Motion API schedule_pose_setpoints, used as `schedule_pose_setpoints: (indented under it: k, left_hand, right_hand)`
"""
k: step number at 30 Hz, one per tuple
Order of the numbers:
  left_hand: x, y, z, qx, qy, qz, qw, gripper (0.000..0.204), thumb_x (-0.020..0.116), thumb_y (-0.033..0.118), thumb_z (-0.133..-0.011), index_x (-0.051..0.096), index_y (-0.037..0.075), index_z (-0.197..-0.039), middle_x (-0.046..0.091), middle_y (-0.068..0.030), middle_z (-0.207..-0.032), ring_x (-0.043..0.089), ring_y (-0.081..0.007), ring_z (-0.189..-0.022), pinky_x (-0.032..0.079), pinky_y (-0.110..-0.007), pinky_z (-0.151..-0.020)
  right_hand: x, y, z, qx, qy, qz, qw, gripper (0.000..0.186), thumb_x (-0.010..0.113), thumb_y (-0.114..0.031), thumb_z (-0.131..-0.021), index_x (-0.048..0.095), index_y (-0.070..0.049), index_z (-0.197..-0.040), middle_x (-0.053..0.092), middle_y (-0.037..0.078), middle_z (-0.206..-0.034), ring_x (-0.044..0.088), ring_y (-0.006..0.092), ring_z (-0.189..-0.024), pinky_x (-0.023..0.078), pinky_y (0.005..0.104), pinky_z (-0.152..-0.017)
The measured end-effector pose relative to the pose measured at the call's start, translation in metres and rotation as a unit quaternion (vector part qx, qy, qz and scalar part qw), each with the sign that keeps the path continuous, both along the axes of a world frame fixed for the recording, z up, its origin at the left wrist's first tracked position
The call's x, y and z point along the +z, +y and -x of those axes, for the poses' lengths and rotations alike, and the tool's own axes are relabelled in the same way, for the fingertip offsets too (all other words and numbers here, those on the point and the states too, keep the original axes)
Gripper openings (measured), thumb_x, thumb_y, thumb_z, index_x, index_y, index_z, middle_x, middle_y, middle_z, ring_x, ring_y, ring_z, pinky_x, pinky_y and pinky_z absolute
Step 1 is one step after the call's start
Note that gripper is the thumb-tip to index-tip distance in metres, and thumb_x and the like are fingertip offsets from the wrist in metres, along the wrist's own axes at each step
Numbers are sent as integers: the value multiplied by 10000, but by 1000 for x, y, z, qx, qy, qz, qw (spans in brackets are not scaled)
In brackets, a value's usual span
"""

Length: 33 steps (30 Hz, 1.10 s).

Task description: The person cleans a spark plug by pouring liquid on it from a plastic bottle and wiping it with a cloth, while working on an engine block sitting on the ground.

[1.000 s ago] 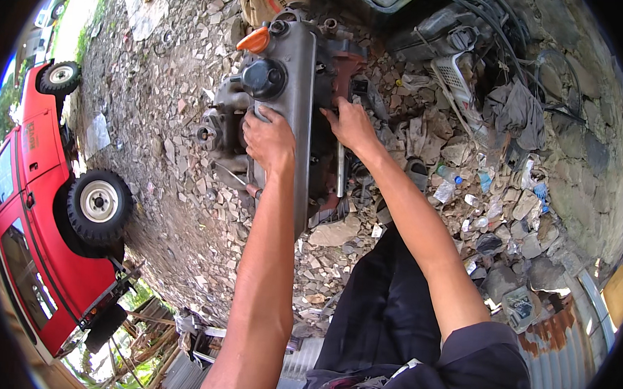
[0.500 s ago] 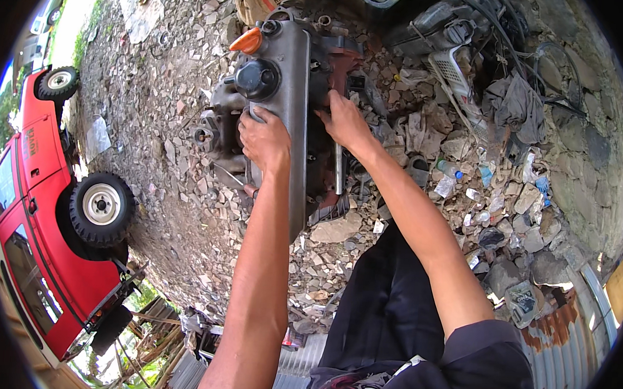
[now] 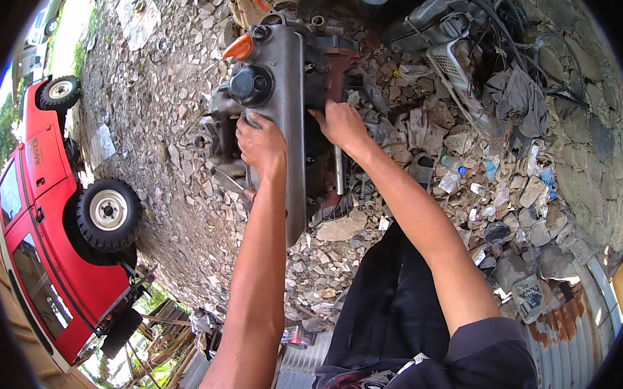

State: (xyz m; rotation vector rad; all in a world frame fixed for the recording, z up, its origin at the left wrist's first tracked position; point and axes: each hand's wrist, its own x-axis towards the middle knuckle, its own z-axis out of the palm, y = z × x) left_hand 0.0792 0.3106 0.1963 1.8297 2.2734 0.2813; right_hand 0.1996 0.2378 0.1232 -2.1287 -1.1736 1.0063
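A long grey valve cover sits along the top of a dirty engine on the rubble ground. It carries a round black filler cap and an orange plastic piece near its far end. My left hand is closed on the cover's left edge, its thumb over the top just below the cap. Across from it, my right hand curls at the cover's right side, beside the reddish-brown manifold; its fingertips are partly hidden. Below this hand a shiny metal rod runs along the engine.
A red off-road vehicle stands to the left. At the far right lie a white plastic crate, a grey rag and black hoses. A stone wall bounds the right; rusty corrugated metal sheeting lies at lower right.
The view has tilted slightly. The valve cover and both hands appear a little farther left and nearer; the cover's far end shifts slightly left against the engine. Both hands keep their places.
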Motion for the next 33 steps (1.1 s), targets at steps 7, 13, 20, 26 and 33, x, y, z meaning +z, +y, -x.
schedule_pose_setpoints:
  k: [7, 13, 20, 26, 33]
  left_hand:
    - [0, -1, -3, -5, -5, -3, 1000, 511, 394, 395, -1026, 567, -8, -1288, 612, -229, -1266, 573, -412, -1185, 447, -529, -974]
    - [-1, 0, 0, -2, 0, -1, 1000, 510, 396, 394, -1026, 566, -10, -1286, 614, -234, -1259, 575, -410, -1181, 448, -525, -975]
    - [-5, 2, 1, -12, 3, -10, 1000, 494, 407, 385, -1023, 576, -12, -1263, 621, -237, -1240, 587, -416, -1155, 459, -524, -954]
    - [-5, 0, 1, -13, 11, -16, 1000, 484, 409, 377, -1025, 577, -15, -1254, 629, -243, -1220, 597, -423, -1134, 470, -528, -935]
    - [-4, 1, 1, -13, 8, -10, 1000, 487, 414, 376, -1025, 573, -21, -1258, 626, -244, -1224, 594, -422, -1140, 467, -529, -940]
  right_hand:
    - [-17, -8, 3, 9, -102, -143, 984, 401, 700, -291, -907, 550, 30, -1094, 618, 289, -1091, 665, 431, -942, 467, 541, -842]
    - [-8, 1, -1, -59, 30, -54, 996, 455, 678, -320, -926, 528, 73, -1102, 648, 317, -1045, 655, 491, -976, 511, 575, -823]
    - [-15, 5, -6, -42, 71, -55, 995, 413, 671, -291, -931, 529, 66, -1081, 680, 335, -913, 657, 510, -934, 524, 571, -797]
    - [-16, -5, 3, -67, 32, -187, 980, 384, 688, -218, -911, 516, 63, -1107, 675, 327, -905, 650, 520, -898, 526, 571, -792]
    - [-7, 4, -3, -43, 69, -25, 996, 404, 696, -215, -897, 521, 44, -1153, 670, 322, -956, 653, 505, -928, 526, 563, -805]
